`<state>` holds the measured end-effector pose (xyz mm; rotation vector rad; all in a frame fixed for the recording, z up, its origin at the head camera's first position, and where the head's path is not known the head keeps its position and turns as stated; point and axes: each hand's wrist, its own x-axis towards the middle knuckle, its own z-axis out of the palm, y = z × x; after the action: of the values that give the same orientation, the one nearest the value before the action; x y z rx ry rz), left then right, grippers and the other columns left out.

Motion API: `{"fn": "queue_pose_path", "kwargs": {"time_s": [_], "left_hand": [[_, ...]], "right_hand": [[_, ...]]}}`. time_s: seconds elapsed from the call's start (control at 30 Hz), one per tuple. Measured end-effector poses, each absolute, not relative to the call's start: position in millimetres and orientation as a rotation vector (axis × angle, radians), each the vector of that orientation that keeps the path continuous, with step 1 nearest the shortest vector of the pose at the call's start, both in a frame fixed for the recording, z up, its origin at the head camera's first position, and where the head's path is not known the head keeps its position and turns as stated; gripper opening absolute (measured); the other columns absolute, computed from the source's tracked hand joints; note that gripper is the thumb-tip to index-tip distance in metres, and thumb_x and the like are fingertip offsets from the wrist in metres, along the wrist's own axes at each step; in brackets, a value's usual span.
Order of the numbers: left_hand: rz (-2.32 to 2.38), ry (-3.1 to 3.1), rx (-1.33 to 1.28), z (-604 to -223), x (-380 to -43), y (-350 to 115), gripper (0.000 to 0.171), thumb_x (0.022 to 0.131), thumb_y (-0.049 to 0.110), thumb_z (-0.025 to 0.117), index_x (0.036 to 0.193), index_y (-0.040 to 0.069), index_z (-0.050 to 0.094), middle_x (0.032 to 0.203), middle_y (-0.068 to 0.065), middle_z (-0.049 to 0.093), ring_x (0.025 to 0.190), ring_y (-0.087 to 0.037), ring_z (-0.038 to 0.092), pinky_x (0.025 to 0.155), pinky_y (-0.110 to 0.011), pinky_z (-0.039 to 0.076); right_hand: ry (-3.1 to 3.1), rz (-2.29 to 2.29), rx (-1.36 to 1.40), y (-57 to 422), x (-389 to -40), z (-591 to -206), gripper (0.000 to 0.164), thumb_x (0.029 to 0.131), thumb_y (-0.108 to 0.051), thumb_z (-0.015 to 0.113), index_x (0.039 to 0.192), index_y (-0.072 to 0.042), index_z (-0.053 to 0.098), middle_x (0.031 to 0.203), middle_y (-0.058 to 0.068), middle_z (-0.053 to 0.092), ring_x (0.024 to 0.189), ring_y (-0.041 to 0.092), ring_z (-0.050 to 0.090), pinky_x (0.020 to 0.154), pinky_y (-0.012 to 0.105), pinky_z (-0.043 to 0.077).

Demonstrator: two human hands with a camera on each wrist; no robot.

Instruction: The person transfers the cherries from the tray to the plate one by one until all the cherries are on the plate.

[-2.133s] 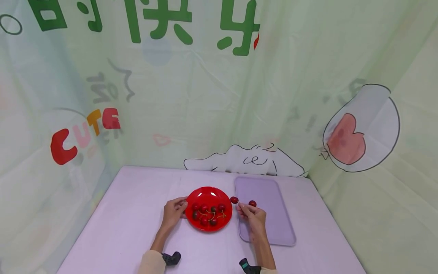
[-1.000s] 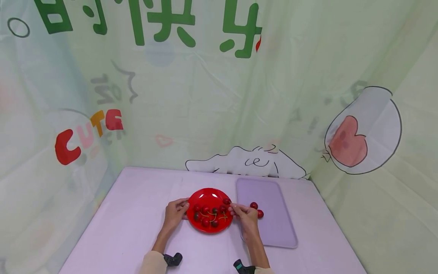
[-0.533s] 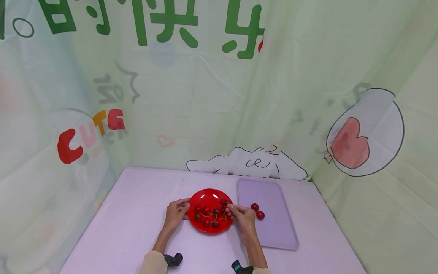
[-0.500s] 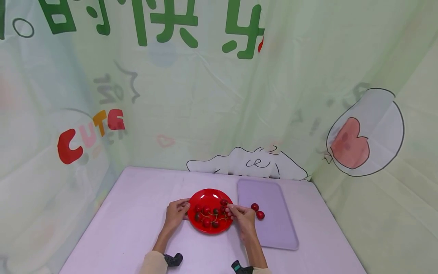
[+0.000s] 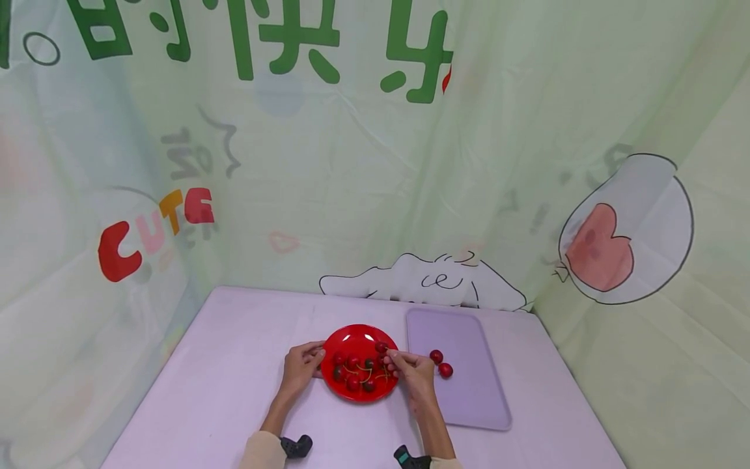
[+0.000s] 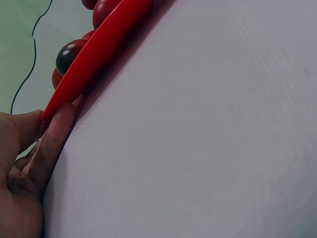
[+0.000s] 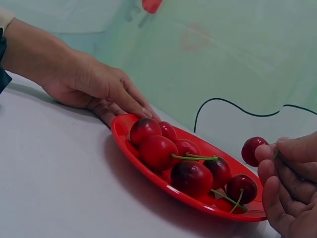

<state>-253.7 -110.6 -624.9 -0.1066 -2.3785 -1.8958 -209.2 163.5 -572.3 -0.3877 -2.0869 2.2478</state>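
A red plate (image 5: 356,335) full of several dark red cherries (image 5: 353,382) with green stems sits in the middle of the table. My left hand (image 5: 300,370) pinches its left rim, the thumb (image 6: 30,126) at the top edge and a finger beneath, as the left wrist view shows. Over the plate's right side, my right hand (image 5: 416,376) holds one cherry (image 7: 251,151) by its short stem between thumb and fingertips. In the right wrist view that cherry hangs above the rim, apart from the others. Part of the plate's right edge is hidden behind the right hand.
Right of the plate lies a flat lilac tray (image 5: 471,400). Two loose cherries (image 5: 445,370) rest on it, close by the right hand. A pale cloth covers the table (image 5: 234,384), and a printed curtain (image 5: 363,195) hangs behind and at both sides.
My right hand has carried its cherry left, from the tray's edge to over the plate, then shifted only slightly. Both tray cherries now show. My left hand stays at the plate's rim.
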Motion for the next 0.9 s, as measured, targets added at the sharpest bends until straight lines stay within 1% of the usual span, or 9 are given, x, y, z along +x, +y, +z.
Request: {"fn": "queue_pose_path", "kwargs": {"time_s": [0.4, 0.67, 0.83, 0.9], "left_hand": [[-1.927, -2.357, -0.105, -627.2, -254.9, -110.2, 0.029, 0.106, 0.003, 0.068, 0.134, -0.003, 0.074, 0.109, -0.021, 0.078, 0.065, -0.011, 0.072, 0.061, -0.017, 0.061], [-1.917, -2.349, -0.12, -627.6, -255.8, -110.1, 0.029, 0.106, 0.003, 0.068, 0.133, -0.003, 0.074, 0.107, -0.021, 0.078, 0.068, -0.009, 0.073, 0.061, -0.017, 0.061], [-1.923, -2.353, -0.125, -625.5, -254.3, -110.9, 0.029, 0.106, 0.003, 0.068, 0.134, -0.004, 0.074, 0.108, -0.022, 0.078, 0.07, -0.012, 0.074, 0.061, -0.019, 0.063], [-1.928, -2.353, -0.127, -624.6, -253.3, -111.2, 0.03, 0.106, 0.002, 0.068, 0.134, -0.005, 0.073, 0.109, -0.023, 0.077, 0.071, -0.014, 0.075, 0.062, -0.019, 0.063]], "right_hand": [[-2.159, 2.153, -0.367, 157.6, -212.6, -570.8, 0.032, 0.102, -0.024, 0.08, 0.12, 0.002, 0.081, 0.098, 0.01, 0.085, 0.085, 0.012, 0.077, 0.075, 0.017, 0.062], [-2.223, 2.044, -0.294, 150.1, -212.1, -566.4, 0.027, 0.101, -0.017, 0.08, 0.115, 0.005, 0.082, 0.095, 0.018, 0.083, 0.08, 0.016, 0.076, 0.072, 0.018, 0.061], [-2.278, 1.971, -0.287, 146.6, -213.2, -565.4, 0.023, 0.101, -0.015, 0.08, 0.112, 0.005, 0.083, 0.091, 0.016, 0.083, 0.075, 0.013, 0.072, 0.07, 0.016, 0.061], [-2.293, 1.949, -0.275, 145.5, -213.8, -565.5, 0.021, 0.101, -0.013, 0.079, 0.11, 0.006, 0.083, 0.09, 0.017, 0.082, 0.074, 0.013, 0.071, 0.069, 0.015, 0.061]]}}
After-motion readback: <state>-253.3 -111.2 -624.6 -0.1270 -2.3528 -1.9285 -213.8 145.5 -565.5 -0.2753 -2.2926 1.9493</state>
